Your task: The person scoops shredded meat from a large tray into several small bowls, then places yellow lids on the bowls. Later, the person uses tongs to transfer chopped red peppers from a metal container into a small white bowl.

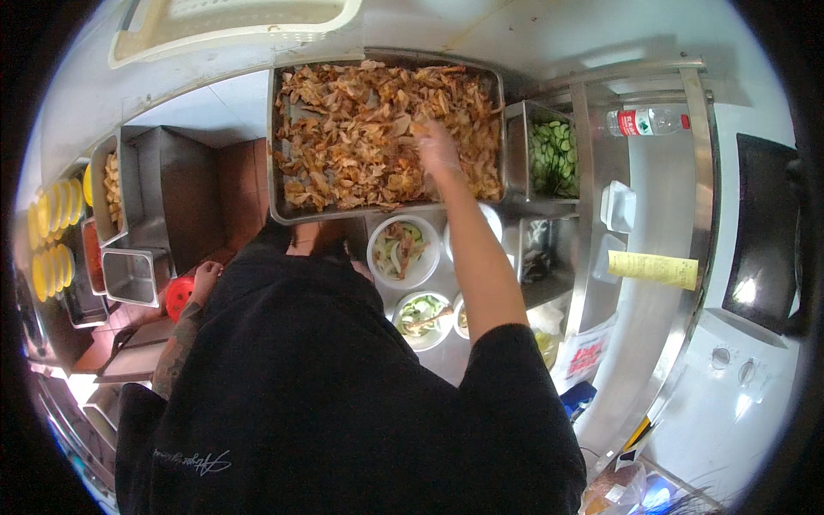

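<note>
My right hand [439, 153], in what looks like a thin clear glove, is down in a large metal tray [274, 150] of browned shredded meat [343, 129]. Its fingers are closed around some of the pieces. My left hand [207, 277] hangs low by my left side, near a round red lid-like thing [178, 296]. Its fingers look loosely extended, with nothing visible in them. Below the tray, under my right forearm, stand a white bowl [436, 257] and a smaller bowl [446, 335], both with sliced cucumber and meat. Another white bowl is partly hidden by my arm.
A metal pan of cucumber slices [554, 159] sits right of the tray. Beyond it a metal shelf holds a clear bottle [648, 122] and a white container [618, 206]. At left are an empty metal pan [133, 276] and yellow-rimmed dishes [56, 206]. A cream basket [232, 34] is above.
</note>
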The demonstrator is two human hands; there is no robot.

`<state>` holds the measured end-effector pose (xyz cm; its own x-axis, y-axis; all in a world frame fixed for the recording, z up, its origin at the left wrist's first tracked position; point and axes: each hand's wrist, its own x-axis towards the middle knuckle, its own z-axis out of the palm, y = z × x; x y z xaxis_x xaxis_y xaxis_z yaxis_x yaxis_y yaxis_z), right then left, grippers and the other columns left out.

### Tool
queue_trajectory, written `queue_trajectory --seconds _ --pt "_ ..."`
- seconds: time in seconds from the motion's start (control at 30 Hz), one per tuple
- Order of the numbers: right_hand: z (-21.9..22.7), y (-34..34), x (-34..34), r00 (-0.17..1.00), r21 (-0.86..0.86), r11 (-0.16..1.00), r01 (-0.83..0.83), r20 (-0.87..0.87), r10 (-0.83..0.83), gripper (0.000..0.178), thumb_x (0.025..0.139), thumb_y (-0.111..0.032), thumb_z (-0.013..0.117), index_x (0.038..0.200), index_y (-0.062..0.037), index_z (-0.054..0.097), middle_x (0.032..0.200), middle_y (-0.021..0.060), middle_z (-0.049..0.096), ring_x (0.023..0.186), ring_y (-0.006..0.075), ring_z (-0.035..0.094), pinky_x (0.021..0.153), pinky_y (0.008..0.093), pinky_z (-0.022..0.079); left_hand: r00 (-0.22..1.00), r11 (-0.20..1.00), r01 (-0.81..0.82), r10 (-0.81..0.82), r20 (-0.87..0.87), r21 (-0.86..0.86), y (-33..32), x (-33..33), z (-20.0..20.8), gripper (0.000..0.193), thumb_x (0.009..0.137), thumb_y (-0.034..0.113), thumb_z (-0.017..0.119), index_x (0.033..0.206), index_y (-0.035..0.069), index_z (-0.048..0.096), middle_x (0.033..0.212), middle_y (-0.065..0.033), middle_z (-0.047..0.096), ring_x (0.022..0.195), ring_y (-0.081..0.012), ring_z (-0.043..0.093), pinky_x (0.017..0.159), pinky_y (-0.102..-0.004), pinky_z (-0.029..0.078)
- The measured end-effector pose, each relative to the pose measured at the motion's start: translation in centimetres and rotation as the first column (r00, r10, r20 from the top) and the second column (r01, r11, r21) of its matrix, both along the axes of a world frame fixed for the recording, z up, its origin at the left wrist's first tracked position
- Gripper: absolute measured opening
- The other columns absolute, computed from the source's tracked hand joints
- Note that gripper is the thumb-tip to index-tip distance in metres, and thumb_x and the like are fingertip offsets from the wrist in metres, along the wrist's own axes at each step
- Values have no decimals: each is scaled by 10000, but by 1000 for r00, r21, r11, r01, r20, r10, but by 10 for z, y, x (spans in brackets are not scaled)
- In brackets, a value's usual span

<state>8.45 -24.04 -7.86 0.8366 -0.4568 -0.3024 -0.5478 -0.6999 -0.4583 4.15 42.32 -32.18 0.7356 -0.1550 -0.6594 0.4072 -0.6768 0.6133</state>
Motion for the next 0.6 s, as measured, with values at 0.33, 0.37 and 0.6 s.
queue_trajectory --seconds 0.33,0.37,0.6 --pt "104 -1 -83 934 192 927 323 92 -344 493 986 -305 613 1405 -56 540 1150 140 682 846 201 652 807 350 517 1000 1000 -6 6 19 6 23 -17 -19 307 946 268 606 953 -15 724 875 -96 733 834 -188 685 768 -327 529" --pt "112 -4 -102 914 229 896 381 53 -402 492 978 -299 623 1401 -59 551 1147 134 689 876 199 654 822 349 514 1000 1000 -2 2 9 -3 29 -18 -23 308 946 267 604 960 -15 726 889 -100 738 850 -191 690 780 -328 531" --pt "55 -32 -216 850 150 870 470 -343 -400 402 951 -280 635 1307 -95 656 1088 109 724 900 201 680 843 343 519 872 912 386 -409 269 137 54 -6 -51 264 957 236 603 965 -11 696 833 -73 701 745 -205 657 689 -350 520"
